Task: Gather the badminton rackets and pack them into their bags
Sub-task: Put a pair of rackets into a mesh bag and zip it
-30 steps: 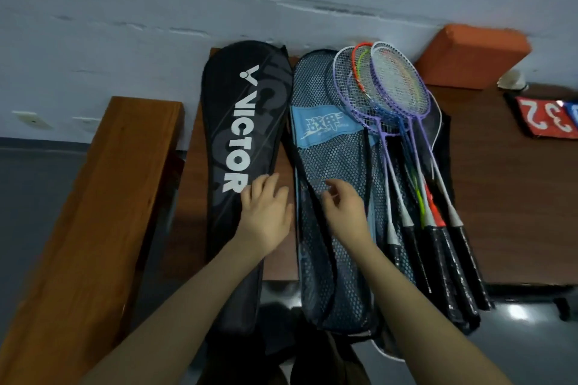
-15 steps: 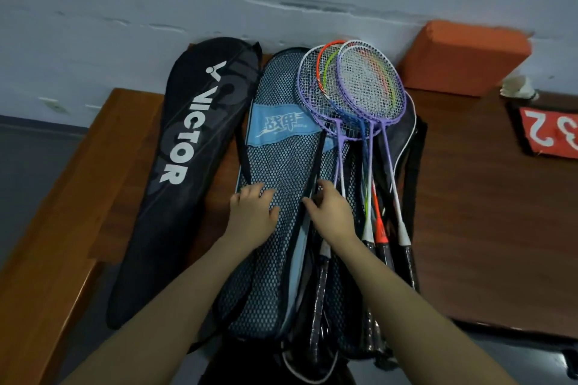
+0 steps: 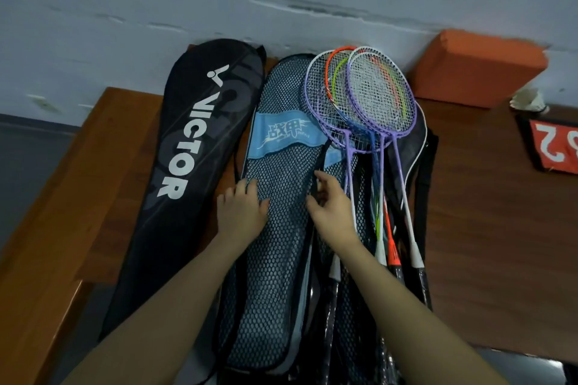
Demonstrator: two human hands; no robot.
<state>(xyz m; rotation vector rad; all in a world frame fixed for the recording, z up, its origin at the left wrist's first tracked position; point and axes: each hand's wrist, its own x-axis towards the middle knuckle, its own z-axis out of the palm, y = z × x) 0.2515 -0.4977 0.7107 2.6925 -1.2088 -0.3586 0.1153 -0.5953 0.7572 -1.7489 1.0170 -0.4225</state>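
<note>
A blue mesh racket bag (image 3: 275,259) lies lengthwise on the brown table (image 3: 488,244), heads toward the wall. My left hand (image 3: 242,212) rests flat on its left side, fingers spread. My right hand (image 3: 331,209) touches the bag's dark right edge strip with fingers apart; whether it pinches the strip is unclear. Several rackets (image 3: 369,100), purple, orange and green framed, lie stacked just right of the bag on a black bag (image 3: 422,166). A black Victor bag (image 3: 187,172) lies on the left.
An orange block (image 3: 475,69) stands against the wall at the back right. A shuttlecock (image 3: 528,100) and a red number card (image 3: 553,147) sit at the right edge. A wooden bench (image 3: 47,244) runs along the left.
My left hand moved from the Victor bag onto the mesh bag. The view shifted, and the Victor bag now lies more slanted to the left.
</note>
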